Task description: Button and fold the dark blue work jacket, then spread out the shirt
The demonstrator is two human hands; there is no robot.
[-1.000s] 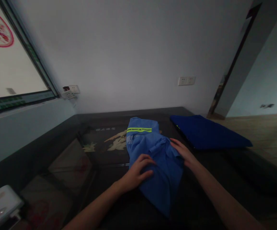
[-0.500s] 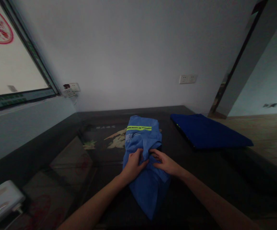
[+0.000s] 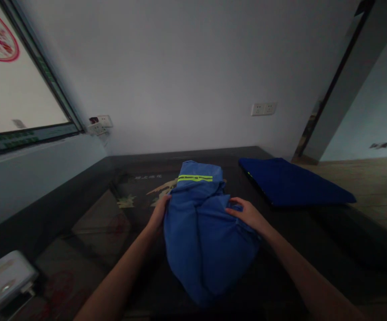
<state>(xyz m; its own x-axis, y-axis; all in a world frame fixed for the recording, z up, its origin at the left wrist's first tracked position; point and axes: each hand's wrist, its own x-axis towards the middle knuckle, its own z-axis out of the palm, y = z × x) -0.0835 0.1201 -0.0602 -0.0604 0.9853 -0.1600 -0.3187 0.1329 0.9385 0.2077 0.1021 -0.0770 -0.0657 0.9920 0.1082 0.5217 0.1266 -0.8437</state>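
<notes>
A blue work garment lies partly folded on the dark table in front of me. Across its far end runs a yellow-green stripe; I cannot tell whether it is a jacket or another piece of clothing. Loose cloth fans out towards me and comes to a rounded point at the near side. My left hand is closed on the garment's left edge, its fingertips partly hidden by the cloth. At the right edge, my right hand pinches a fold between thumb and fingers.
A flat, dark blue folded cloth rests on the right of the glossy table. On the near left stands a white box-like device. Wall sockets are behind, and a window is at left.
My hands have moved apart, the left one outward to the left and the right one a little rightward. The garment's near part has spread wider, and its pale lettering is now covered.
</notes>
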